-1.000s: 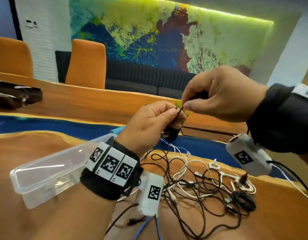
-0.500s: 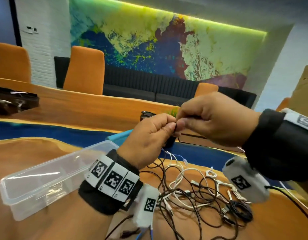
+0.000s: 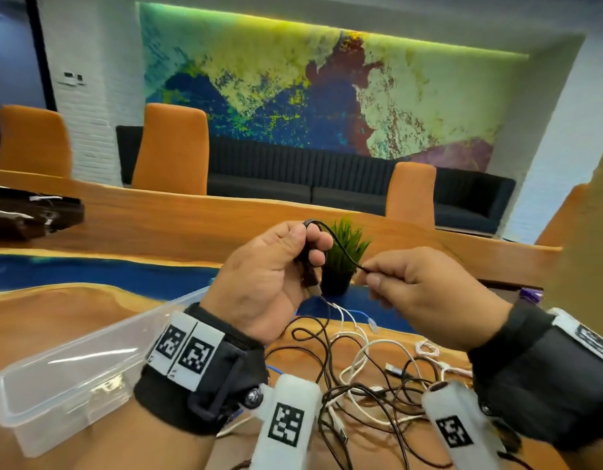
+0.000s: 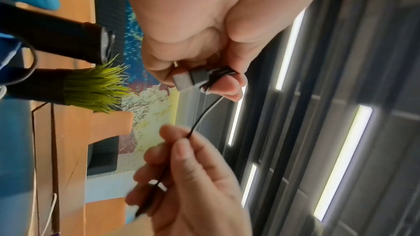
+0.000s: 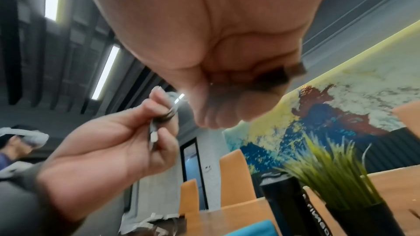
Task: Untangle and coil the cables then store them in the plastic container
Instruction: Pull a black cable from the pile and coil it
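While looped in tight turns round a fingertip of the left hand (image 3: 266, 279), black cable (image 3: 344, 254) held up above the table (image 3: 56, 310), plug end (image 4: 185, 80) pinched alongside the turns between thumb and finger, likely so the small coil cannot spring open. From there, a short free run across to the right hand (image 3: 428, 300), clamped between thumb and forefinger, presumably to keep tension and feed the next turn. Below, hanging down into the tangle of black and white cables (image 3: 367, 378) lying on the wood, not yet sorted. Just to the left, plastic container (image 3: 56, 395), open, within easy reach for the finished coil; nothing plainly visible inside. Beyond the hands, small potted grass plant (image 3: 344, 252); further back, orange chairs (image 3: 171, 147) and a painted wall.
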Action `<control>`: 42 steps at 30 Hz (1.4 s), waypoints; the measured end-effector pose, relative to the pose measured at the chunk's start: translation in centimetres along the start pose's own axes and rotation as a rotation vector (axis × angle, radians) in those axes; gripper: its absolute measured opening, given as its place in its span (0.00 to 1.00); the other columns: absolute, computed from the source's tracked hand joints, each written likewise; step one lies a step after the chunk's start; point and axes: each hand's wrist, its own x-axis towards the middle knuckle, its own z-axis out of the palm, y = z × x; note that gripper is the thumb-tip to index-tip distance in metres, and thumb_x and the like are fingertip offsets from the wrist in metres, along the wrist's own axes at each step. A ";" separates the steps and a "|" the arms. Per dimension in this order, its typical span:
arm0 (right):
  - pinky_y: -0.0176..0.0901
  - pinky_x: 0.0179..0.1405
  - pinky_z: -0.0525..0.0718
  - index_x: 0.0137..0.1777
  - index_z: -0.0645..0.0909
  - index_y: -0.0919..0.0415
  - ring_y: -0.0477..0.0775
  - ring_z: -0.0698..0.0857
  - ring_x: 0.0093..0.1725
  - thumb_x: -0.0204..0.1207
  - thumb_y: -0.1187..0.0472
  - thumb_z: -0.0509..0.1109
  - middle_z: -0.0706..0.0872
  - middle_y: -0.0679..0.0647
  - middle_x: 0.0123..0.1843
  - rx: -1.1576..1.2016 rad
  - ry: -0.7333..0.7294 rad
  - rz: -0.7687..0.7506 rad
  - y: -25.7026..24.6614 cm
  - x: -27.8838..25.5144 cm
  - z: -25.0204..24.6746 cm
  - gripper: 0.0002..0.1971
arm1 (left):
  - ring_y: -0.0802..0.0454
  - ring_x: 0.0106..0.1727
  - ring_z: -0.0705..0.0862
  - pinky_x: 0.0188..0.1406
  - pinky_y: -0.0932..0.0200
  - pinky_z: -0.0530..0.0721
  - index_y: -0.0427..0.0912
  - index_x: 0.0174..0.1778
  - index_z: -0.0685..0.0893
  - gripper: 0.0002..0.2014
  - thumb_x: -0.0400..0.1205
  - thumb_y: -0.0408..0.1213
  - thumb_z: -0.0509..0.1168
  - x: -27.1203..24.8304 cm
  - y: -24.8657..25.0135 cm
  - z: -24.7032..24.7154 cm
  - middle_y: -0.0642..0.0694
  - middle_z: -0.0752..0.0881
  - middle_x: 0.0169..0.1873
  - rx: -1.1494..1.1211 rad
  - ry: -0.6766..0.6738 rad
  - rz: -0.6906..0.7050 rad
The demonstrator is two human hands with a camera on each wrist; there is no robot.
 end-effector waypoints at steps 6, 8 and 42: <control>0.26 0.46 0.75 0.46 0.88 0.41 0.33 0.81 0.49 0.79 0.56 0.70 0.85 0.34 0.44 0.018 0.200 0.153 2.2 -1.9 2.3 0.08 | 0.54 0.39 0.80 0.37 0.56 0.78 0.48 0.31 0.88 0.14 0.80 0.41 0.61 0.1 -0.9 -0.4 0.49 0.83 0.37 0.128 -0.015 0.028; 0.29 0.46 0.79 0.45 0.89 0.42 0.35 0.84 0.47 0.76 0.57 0.73 0.88 0.39 0.43 0.126 0.302 0.156 2.7 -2.3 2.9 0.07 | 0.53 0.39 0.79 0.38 0.55 0.77 0.49 0.32 0.89 0.13 0.79 0.43 0.62 0.1 -1.3 -0.2 0.49 0.83 0.36 0.215 -0.017 0.035; 0.32 0.17 0.69 0.45 0.87 0.60 0.48 0.75 0.25 0.70 0.64 0.73 0.80 0.55 0.29 1.231 -0.049 0.341 2.4 -3.4 3.7 0.05 | 0.58 0.35 0.76 0.35 0.68 0.78 0.42 0.41 0.81 0.12 0.88 0.38 0.57 -0.2 -5.2 0.9 0.47 0.80 0.35 0.744 0.004 0.129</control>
